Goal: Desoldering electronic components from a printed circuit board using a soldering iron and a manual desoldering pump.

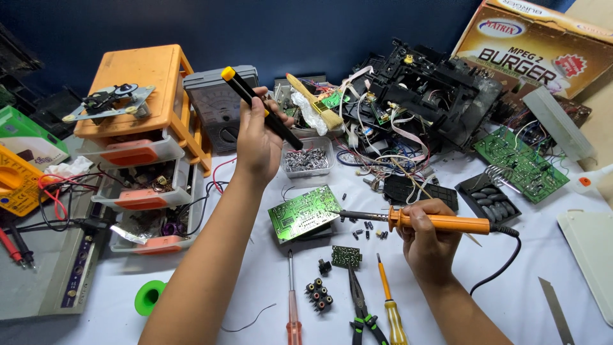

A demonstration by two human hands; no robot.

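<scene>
Fingers of the right hand were clenched round the orange handle of a soldering iron, whose dark tip lay at the right edge of a green circuit board; whether it touched the board could not be told. The fingers of the left hand were wrapped round a black tool with a yellow cap, probably a desoldering pump, raised well above the bench and well apart from the board. Trouble seemed most likely at the tip: with no hand steadying the board, which sat tilted over something dark beneath it, a push from the iron could have slid it, and lingering heat might have lifted a track. The black cord trailing off the handle could have snagged and jerked the tip toward the loose small parts scattered just beside the board. The board itself looked rectangular, green with pale markings, lying near the bench's middle, angled, its far corner pointing toward a clear tub of small metal parts. Nearer the person lay a red-handled screwdriver, pliers, a yellow-handled screwdriver and a smaller green board.
</scene>
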